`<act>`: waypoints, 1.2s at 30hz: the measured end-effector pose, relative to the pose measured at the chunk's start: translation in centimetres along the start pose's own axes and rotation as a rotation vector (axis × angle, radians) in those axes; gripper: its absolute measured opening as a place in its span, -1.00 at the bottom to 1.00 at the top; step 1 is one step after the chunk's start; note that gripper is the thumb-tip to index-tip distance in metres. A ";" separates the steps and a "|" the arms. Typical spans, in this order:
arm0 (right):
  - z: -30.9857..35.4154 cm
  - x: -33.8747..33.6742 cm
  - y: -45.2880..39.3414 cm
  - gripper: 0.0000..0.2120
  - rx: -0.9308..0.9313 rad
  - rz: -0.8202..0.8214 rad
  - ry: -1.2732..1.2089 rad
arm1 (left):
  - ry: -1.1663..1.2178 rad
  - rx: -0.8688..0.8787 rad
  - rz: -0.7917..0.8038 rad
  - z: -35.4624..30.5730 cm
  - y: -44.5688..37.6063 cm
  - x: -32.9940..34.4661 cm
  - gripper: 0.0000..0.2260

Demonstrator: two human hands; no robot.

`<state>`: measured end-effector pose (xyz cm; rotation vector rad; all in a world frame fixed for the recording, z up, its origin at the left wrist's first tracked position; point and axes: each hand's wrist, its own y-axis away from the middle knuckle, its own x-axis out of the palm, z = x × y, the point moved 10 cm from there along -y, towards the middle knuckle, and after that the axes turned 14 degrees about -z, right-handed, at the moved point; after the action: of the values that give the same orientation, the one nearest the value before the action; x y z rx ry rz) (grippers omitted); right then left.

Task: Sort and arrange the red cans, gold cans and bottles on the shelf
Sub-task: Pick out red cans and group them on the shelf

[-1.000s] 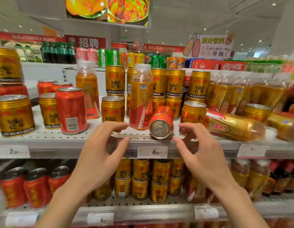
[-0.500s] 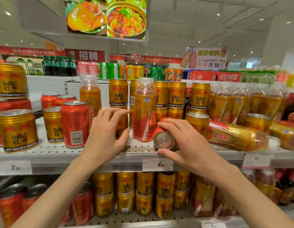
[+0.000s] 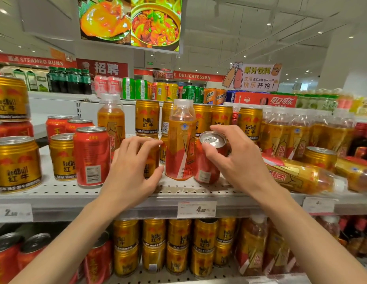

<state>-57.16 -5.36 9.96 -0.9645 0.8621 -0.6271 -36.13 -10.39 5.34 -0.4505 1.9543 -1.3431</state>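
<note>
Red can (image 3: 207, 160) pinched in right hand (image 3: 240, 160).

Right hand (image 3: 238, 160) has stood the fallen red can (image 3: 207, 158) upright.

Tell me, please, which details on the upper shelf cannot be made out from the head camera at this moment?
- Gold can under the left hand: the hand covers most of its label, head view.
- Red can held by the right hand: its brand side faces away; the fingers and the upright bottle hide part of it.
- Price tag: small print too small to read.
- Lying bottle: its cap end is blurred.
</note>
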 end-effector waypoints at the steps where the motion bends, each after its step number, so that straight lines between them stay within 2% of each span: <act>1: 0.1 0.1 -0.4 -0.55 0.014 0.004 0.016 | -0.001 0.001 -0.001 0.0 0.0 0.0 -0.51; 3: 0.2 0.9 -0.5 -0.53 0.050 0.062 0.033 | 0.001 0.005 -0.004 0.0 0.0 0.0 -0.50; 5: -0.1 2.1 0.2 -0.45 0.093 0.166 0.030 | 0.003 0.008 -0.007 0.0 0.0 -0.1 -0.51; 7: -0.4 2.6 0.9 -0.36 0.118 0.205 0.021 | 0.005 0.009 -0.008 0.0 0.0 -0.1 -0.51; 11: -0.9 2.4 1.5 -0.26 0.156 0.164 -0.005 | -0.006 0.010 -0.008 0.0 0.1 0.0 -0.51; 17: -1.4 2.5 2.5 -0.27 0.240 0.119 -0.105 | -0.006 0.015 -0.004 -0.1 0.1 0.0 -0.51; 26: -1.8 3.1 5.1 -0.15 0.363 0.109 -0.193 | 0.018 0.021 0.003 -0.2 0.2 0.0 -0.49; 31: -1.7 2.0 7.6 -0.25 0.473 0.102 -0.270 | 0.115 -0.007 -0.043 -0.3 0.5 -0.8 -0.50; 36: -1.6 -0.6 11.1 -0.57 0.515 0.046 -0.306 | 0.270 -0.113 -0.143 -1.2 3.4 -2.4 -0.55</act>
<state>-57.86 -0.66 -0.22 -0.5494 0.4160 -0.6022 -34.97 -6.76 3.33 -0.4919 2.2642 -1.4495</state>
